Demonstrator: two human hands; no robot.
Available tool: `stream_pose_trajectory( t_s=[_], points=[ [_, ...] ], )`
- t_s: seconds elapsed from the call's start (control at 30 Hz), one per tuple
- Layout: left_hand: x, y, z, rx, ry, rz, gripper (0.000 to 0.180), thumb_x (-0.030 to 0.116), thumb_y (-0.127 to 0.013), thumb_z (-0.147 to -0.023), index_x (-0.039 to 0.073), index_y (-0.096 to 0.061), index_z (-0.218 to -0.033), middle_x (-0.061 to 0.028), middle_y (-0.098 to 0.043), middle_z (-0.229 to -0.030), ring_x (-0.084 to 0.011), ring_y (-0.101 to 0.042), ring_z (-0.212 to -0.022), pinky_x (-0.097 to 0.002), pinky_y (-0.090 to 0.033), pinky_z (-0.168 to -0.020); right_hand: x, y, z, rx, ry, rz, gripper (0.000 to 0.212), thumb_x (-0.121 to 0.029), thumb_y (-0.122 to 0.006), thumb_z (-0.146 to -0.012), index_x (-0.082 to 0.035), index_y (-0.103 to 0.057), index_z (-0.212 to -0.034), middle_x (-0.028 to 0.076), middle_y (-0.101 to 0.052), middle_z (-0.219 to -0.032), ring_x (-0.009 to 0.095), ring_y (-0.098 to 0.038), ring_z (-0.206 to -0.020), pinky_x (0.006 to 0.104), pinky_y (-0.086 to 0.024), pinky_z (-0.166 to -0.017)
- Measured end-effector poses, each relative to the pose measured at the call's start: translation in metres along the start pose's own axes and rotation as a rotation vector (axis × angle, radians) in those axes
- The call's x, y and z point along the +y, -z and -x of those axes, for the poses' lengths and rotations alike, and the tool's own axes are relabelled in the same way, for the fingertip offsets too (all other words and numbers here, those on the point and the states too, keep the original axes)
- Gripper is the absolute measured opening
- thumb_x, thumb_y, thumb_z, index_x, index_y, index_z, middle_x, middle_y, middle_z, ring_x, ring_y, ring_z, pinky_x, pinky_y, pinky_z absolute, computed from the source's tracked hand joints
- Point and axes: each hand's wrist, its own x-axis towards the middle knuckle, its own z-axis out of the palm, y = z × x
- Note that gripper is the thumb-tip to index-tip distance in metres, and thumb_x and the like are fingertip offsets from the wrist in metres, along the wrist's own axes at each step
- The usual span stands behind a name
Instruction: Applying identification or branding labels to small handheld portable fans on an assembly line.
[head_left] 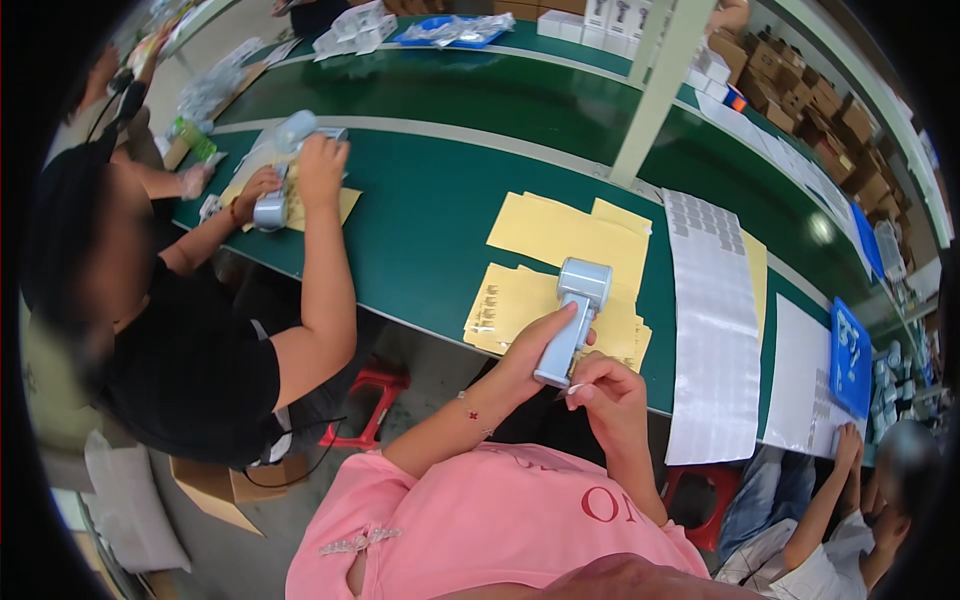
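Note:
My left hand [535, 348] is closed round the handle of a light-blue handheld fan [586, 285], its thick round head tilted up and away from me. Close to the handle's lower end, my right hand [612, 390] pinches a small, pale, thin piece [572, 391] that looks like a sticker; its exact kind is too small to make out. Beneath and behind the fan lie yellow backing sheets [520, 295], the nearer ones bearing rows of small dark-printed labels. Another yellow sheet [550, 225] spreads farther back on the green table [420, 230].
Long white label sheets [712, 340] hang over the table's edge at right, with a blue tray [850, 355] beyond. At left a co-worker handles a similar light-blue fan [270, 208]. A pale post [660, 100] rises behind the sheets. Red stools [368, 402] stand below; another person sits at far right.

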Motion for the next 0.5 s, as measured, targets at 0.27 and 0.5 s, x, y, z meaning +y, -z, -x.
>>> stream_pose_trajectory(
  t_s=[0.27, 0.5],
  points=[
    [0.003, -0.002, 0.002, 0.099, -0.266, -0.270, 0.053, 0.051, -0.033, -0.092, 0.005, -0.048, -0.111, -0.0026, -0.056, -0.083, -0.0066, -0.051, -0.071, -0.0202, -0.041, -0.060, -0.003, -0.006, 0.001, 0.105, 0.009, -0.006, 0.006, 0.004, -0.059, -0.078, 0.003, -0.055, -0.082, 0.007, -0.052, -0.081, 0.014, -0.053, -0.068, 0.0233, -0.044, -0.061],
    [0.012, 0.001, -0.001, 0.072, -0.278, -0.192, 0.050, 0.047, -0.033, -0.094, 0.003, -0.049, -0.111, -0.0046, -0.058, -0.081, -0.0097, -0.055, -0.071, -0.0220, -0.044, -0.061, 0.001, -0.015, -0.014, 0.134, -0.006, 0.085, 0.006, -0.003, -0.056, -0.083, 0.002, -0.052, -0.083, 0.006, -0.050, -0.080, 0.011, -0.047, -0.058, 0.0232, -0.040, -0.050]
  ],
)
